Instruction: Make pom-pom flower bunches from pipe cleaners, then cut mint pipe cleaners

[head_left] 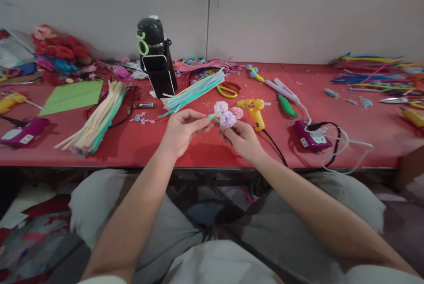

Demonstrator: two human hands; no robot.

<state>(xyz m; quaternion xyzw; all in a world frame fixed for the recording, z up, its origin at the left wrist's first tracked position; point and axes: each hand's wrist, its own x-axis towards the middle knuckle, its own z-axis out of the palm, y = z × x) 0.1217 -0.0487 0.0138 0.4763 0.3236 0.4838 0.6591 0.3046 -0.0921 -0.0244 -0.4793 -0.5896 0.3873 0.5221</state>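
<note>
A small bunch of fuzzy pipe-cleaner flowers (pixel 228 119), in white-pink, lilac and coral with a green stem, is held up between my two hands above the red table (pixel 198 147). The fingertips of my left hand (pixel 183 130) pinch the green stem. My right hand (pixel 243 139) has its fingers closed at the underside of the lilac bloom; its fingertips are partly hidden behind the flower. Just right of the blooms, a yellow glue gun (pixel 255 114) stands on the table with its cord trailing to the front edge. Behind the left hand lies a bundle of pastel pipe cleaners (pixel 197 91).
A black bottle (pixel 157 61) stands behind the left hand. Cream and green pipe cleaners (pixel 99 118), a green sheet (pixel 72 97) and a purple power strip (pixel 23 131) are left. Another purple power strip (pixel 311 136), a lilac hair straightener (pixel 281 89) and scissors (pixel 395 100) are right.
</note>
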